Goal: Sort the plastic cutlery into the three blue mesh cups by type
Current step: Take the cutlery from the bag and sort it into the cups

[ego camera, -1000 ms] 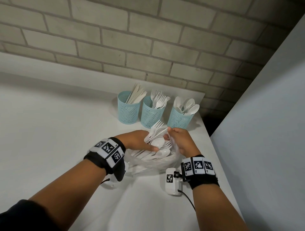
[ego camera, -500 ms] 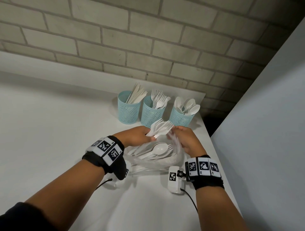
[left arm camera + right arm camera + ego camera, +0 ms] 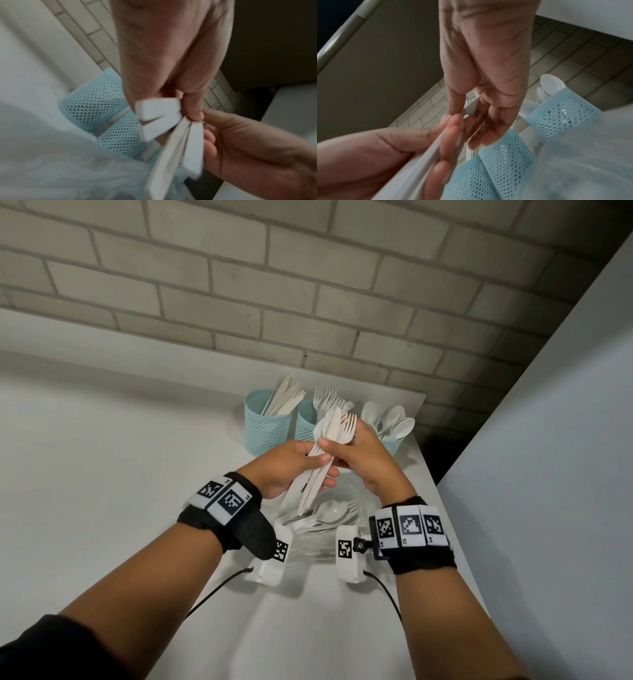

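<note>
Three blue mesh cups stand at the back of the white table: a knife cup point(image 3: 267, 428), a fork cup point(image 3: 306, 421) and a spoon cup point(image 3: 394, 444). My left hand point(image 3: 322, 465) grips a bundle of white forks and a knife point(image 3: 330, 436) by the handles, raised in front of the fork cup. My right hand point(image 3: 342, 450) pinches the bundle near its fork heads; the right wrist view shows its thumb and fingers closed on a white piece point(image 3: 471, 107). The handle ends point(image 3: 159, 112) fan out below my left hand. A clear plastic bag point(image 3: 329, 513) with more spoons and forks lies under both hands.
A brick wall runs behind the cups. A grey panel point(image 3: 548, 474) rises close along the table's right edge. The table point(image 3: 102, 474) stretches out bare to the left. Cables trail from both wrist cameras over the near table.
Both hands rose from the bag toward the cups with the bundle. My right hand left the bag's edge and now pinches the bundle's upper end.
</note>
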